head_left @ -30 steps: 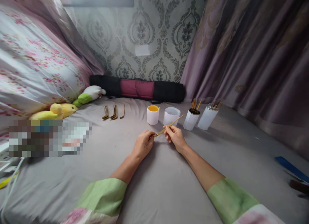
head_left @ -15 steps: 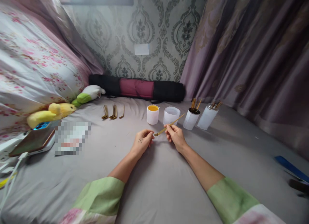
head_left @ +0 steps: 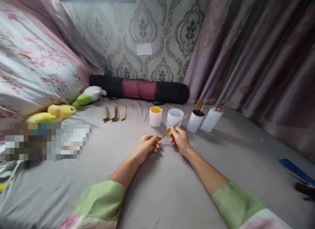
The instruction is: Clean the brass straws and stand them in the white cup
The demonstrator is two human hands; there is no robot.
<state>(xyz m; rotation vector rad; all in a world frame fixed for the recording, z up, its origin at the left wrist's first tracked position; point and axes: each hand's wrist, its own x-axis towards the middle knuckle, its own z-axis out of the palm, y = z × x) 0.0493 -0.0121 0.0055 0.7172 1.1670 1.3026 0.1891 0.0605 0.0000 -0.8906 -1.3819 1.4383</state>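
A slim paintbrush [head_left: 164, 135] slants between my two hands, its handle end up to the right. My right hand [head_left: 180, 140] is closed round the handle in a pinch. My left hand [head_left: 147, 147] has its thumb and fingers curled at the bristle end, which they partly cover. Just beyond stands a white cup with yellow inside [head_left: 155, 119], and beside it a translucent white cup [head_left: 174, 115]. Two white holders stand to the right: one nearer holder [head_left: 194, 122] with several brush handles in it, and a taller holder [head_left: 212, 119] with more sticks.
Several bent brushes [head_left: 115, 114] lie in small groups at left on the grey sheet [head_left: 157, 189]. Plush toys [head_left: 90, 95] and a black and maroon roll [head_left: 139, 90] line the back. Blurred items sit at far left; a blue strip [head_left: 295, 170] lies far right.
My left hand has shifted slightly to the right and its fingers have come onto the bristle end of the paintbrush. The right hand has hardly moved.
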